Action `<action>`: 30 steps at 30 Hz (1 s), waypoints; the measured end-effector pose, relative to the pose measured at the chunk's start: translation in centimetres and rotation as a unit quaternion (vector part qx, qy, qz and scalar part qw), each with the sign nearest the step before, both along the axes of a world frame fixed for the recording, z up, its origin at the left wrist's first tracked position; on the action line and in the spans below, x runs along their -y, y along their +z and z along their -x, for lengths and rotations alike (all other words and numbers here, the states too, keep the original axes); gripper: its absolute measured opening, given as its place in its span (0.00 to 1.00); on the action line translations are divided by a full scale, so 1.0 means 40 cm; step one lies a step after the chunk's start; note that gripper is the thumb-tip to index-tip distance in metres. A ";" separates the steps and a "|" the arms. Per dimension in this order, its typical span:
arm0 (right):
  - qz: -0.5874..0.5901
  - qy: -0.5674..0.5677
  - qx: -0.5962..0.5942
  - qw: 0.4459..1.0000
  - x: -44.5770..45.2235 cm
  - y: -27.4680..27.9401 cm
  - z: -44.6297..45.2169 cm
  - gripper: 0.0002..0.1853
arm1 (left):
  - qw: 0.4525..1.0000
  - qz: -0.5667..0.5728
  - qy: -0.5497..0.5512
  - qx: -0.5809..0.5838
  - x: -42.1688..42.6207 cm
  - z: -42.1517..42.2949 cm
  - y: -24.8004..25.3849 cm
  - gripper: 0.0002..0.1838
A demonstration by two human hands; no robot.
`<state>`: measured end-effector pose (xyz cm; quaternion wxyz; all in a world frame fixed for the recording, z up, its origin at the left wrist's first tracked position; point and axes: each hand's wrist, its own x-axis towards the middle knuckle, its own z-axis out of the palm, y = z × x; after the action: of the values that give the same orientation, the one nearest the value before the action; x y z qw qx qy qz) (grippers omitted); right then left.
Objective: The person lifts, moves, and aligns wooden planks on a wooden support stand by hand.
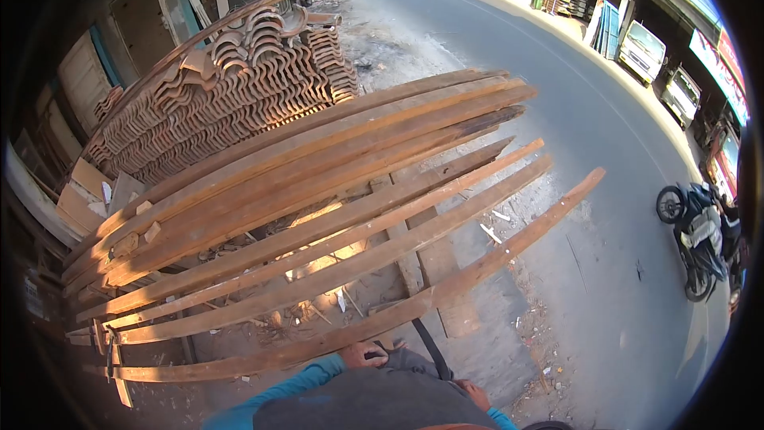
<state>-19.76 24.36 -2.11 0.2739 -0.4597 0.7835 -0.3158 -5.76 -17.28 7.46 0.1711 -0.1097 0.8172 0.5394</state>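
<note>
Beams [270, 209] lie laid out, the near beam [398, 313] apart; work remaining is unclear. Left hand [364, 355] curls beside it; right hand [475, 394], rightward; both grips indeterminable.

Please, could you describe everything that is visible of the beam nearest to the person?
The beam is long, narrow and brown, wood by its look, with pale specks toward its far end. It lies slantwise, looking bowed in this wide view, nearer than the other beams. The left hand is right beside it; contact is unclear.
</note>
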 end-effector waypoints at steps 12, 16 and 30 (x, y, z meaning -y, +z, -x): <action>-0.041 0.038 -0.085 0.995 0.035 0.158 -0.004 0.33 | 0.989 -0.064 -0.124 -0.049 0.018 0.083 0.056 0.15; -0.072 0.084 -0.120 0.987 0.106 0.374 0.043 0.33 | 0.978 -0.097 -0.181 -0.044 0.059 0.112 0.165 0.15; -0.031 -0.075 0.051 0.995 0.367 0.544 0.052 0.39 | 0.943 -0.140 -0.297 -0.060 0.104 0.038 0.150 0.15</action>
<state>-21.83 9.69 19.67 0.3030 -0.3740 0.8102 -0.3345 -7.28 -21.42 13.47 0.2875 0.1957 0.7379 0.5784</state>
